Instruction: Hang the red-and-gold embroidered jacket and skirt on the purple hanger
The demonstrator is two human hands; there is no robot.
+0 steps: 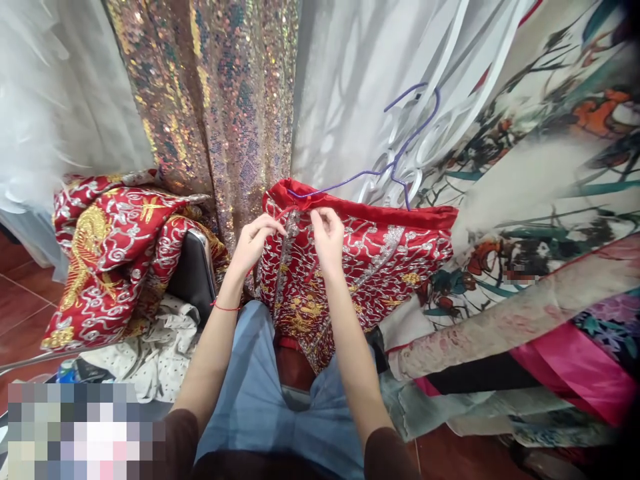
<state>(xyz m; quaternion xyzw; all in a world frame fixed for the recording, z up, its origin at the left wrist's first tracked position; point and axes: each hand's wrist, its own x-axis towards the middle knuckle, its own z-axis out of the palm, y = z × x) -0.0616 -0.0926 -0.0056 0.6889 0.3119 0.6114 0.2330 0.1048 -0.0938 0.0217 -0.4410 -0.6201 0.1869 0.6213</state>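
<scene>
A red skirt (370, 247) with silver and gold embroidery hangs in front of me, its plain red waistband (390, 212) at the top. A purple wire hanger (400, 157) reaches into the waistband. At the left end of the band is a thin red tie (287, 212). My left hand (256, 241) is closed, its fingertips pinching this tie. Beside it, my right hand (327, 237) is closed too, thumb and finger pressed together at the other part of the tie, just below the band. Its fingers partly hide what they grip.
Left, a matching red embroidered garment (115, 253) drapes over a black chair back (195, 273), with white dotted cloth (155, 347) below. Behind hang a sequinned curtain-like fabric (245, 100) and white cloth (340, 87). White hangers (445, 73) and a floral-print garment (530, 167) are at right.
</scene>
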